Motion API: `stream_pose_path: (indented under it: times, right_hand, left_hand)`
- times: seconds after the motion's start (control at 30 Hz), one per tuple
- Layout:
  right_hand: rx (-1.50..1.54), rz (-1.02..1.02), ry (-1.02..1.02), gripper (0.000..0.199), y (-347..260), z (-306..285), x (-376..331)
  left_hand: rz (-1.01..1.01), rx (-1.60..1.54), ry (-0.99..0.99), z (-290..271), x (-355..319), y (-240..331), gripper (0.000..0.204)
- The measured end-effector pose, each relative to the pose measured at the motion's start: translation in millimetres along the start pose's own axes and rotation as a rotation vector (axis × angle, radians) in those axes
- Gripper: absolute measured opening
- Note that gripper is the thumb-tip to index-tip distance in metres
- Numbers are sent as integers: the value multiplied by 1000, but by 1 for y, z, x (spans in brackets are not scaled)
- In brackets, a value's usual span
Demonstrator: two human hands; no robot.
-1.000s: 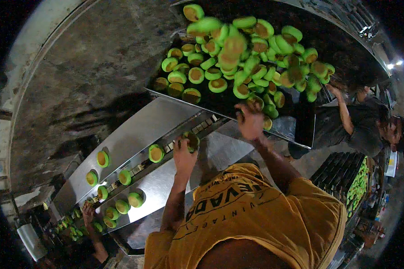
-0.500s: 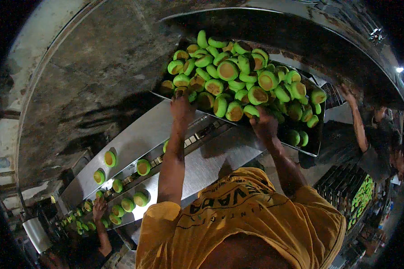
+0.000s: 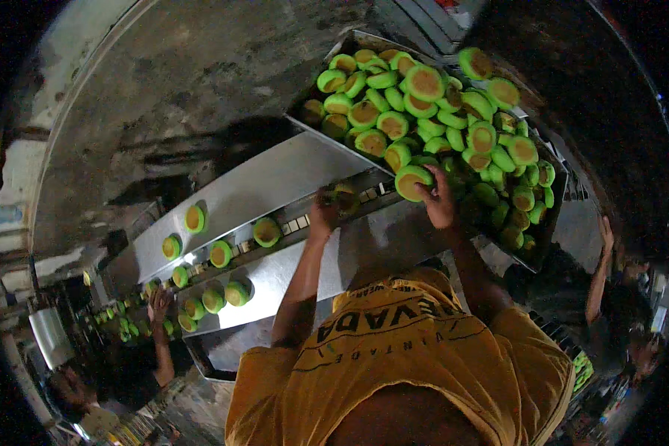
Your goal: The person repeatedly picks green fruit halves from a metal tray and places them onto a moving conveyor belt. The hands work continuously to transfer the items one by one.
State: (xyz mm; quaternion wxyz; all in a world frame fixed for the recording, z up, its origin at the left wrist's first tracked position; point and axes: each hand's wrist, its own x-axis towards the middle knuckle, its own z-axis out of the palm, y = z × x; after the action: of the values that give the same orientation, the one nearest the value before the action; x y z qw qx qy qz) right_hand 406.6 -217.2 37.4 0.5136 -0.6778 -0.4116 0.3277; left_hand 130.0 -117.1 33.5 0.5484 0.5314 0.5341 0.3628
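Round green buns with brown flat faces [image 3: 425,83] lie heaped in a large dark tray [image 3: 540,262] ahead and to the right. My right hand [image 3: 440,199] grips one green bun [image 3: 411,183] by its edge, just off the tray's near edge. Over the upper part of the metal conveyor, my left hand [image 3: 322,214] is closed at the side of another green bun [image 3: 346,199]; this one is in shadow and partly blurred.
The conveyor [image 3: 305,260] slopes away to the left, with a light segmented strip along its middle and several buns spread on it. A co-worker's hand [image 3: 158,303] reaches onto its far left end. Another person's arm [image 3: 600,260] is raised at the right.
Both hands have come away from the heap with buns, the left one down over the conveyor. In the view, the tray and conveyor have shifted to the right.
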Motion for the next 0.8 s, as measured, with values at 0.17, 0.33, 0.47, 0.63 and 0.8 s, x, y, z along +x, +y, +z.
stream_pose_path:
  times: [0.17,0.33,0.47,0.63,0.8]
  right_hand:
    - [-448,-188,-137,47,-56,54,-16]
    - [-612,-136,-183,41,2,101,7]
    - [-920,-175,-183,34,-1,100,17]
    - [-884,-416,78,38,-89,56,25]
    - [-1058,-380,133,49,-56,26,60]
  left_hand:
    - [338,796,211,-13,-19,-62,38]
    - [134,787,315,-62,-21,-52,32]
    - [291,542,397,-75,-25,-8,24]
    - [510,498,366,-8,15,33,27]
    - [502,930,274,93,72,86,56]
